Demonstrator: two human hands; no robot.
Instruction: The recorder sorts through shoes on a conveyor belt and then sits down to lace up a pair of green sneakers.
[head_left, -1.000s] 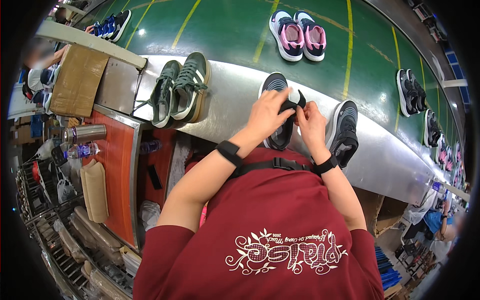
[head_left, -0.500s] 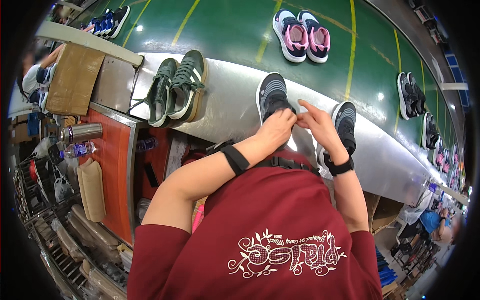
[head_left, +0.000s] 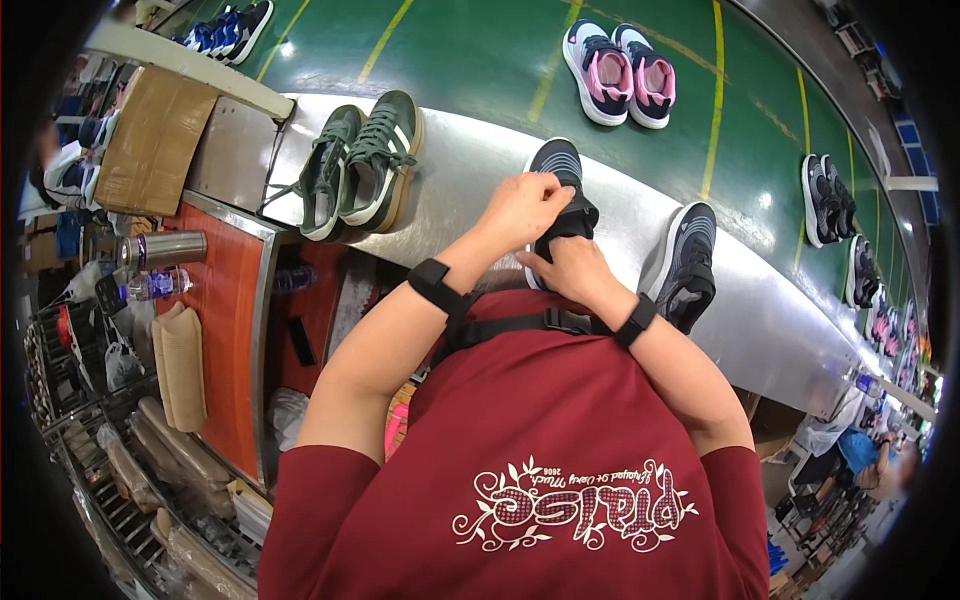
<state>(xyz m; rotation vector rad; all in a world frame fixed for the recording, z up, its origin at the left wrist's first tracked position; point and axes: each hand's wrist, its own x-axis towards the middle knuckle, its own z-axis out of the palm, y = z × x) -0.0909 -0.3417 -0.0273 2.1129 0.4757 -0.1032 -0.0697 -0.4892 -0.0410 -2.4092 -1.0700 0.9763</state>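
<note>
Black shoe [head_left: 577, 214] partly hides right hand [head_left: 580, 269], seemingly inside; left hand [head_left: 524, 208] overlaps it.

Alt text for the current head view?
A maroon-shirted person handles a dark sneaker on a metal ledge, left hand toward the toe, right hand toward the heel. A similar sneaker stands to the right, green lace-up shoes to the left; pink-lined shoes rest on a green surface beyond.
</note>
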